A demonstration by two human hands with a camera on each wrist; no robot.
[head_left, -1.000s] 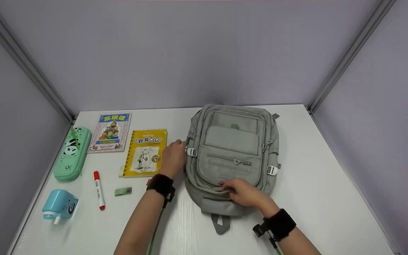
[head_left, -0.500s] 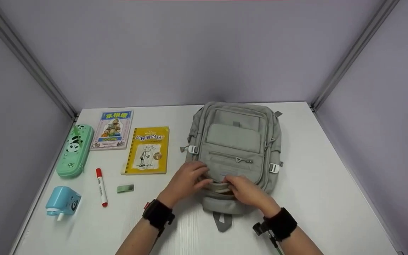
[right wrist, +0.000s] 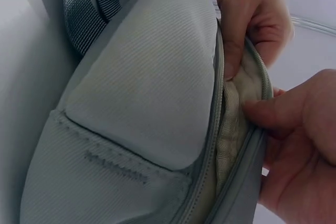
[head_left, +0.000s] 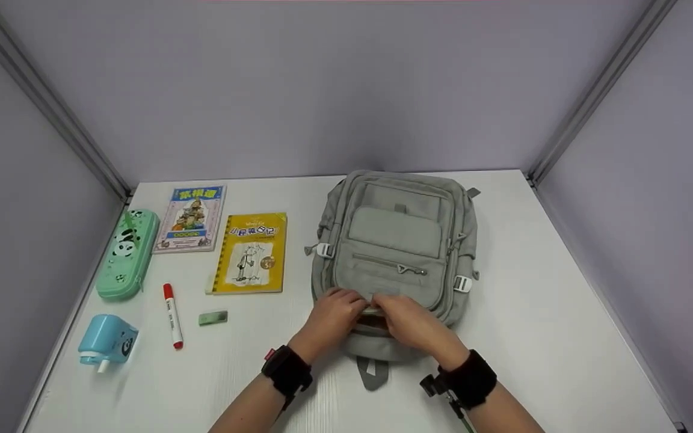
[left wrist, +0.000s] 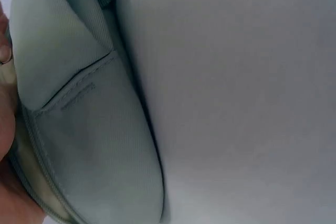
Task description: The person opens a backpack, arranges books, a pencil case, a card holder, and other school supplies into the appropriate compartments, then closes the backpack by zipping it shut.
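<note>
A grey backpack (head_left: pixel 394 228) lies front side up on the table, its top handle (head_left: pixel 373 374) pointing toward me. The zipped compartment at its near end gapes, and a beige lining (right wrist: pixel 239 90) shows inside in the right wrist view. My left hand (head_left: pixel 335 313) holds the zippered edge of the front panel, its thumb inside the opening. Close beside it, my right hand (head_left: pixel 409 325) pinches the same edge, thumb on the lining and fingers curled behind the panel. Only part of the left hand (left wrist: pixel 5 124) shows in the left wrist view.
Left of the backpack lie a yellow book (head_left: pixel 250 252), a pink-and-blue book (head_left: pixel 191 218), a green panda pencil case (head_left: pixel 127 255), a red-capped marker (head_left: pixel 172 316) and a small green block (head_left: pixel 213 318). A blue device with a white crank (head_left: pixel 107 338) stands nearest the left edge.
My left hand has come from the backpack's left side to the opening at its near end and taken hold of the edge. The right hand has stayed there, now lifting the edge wider.
</note>
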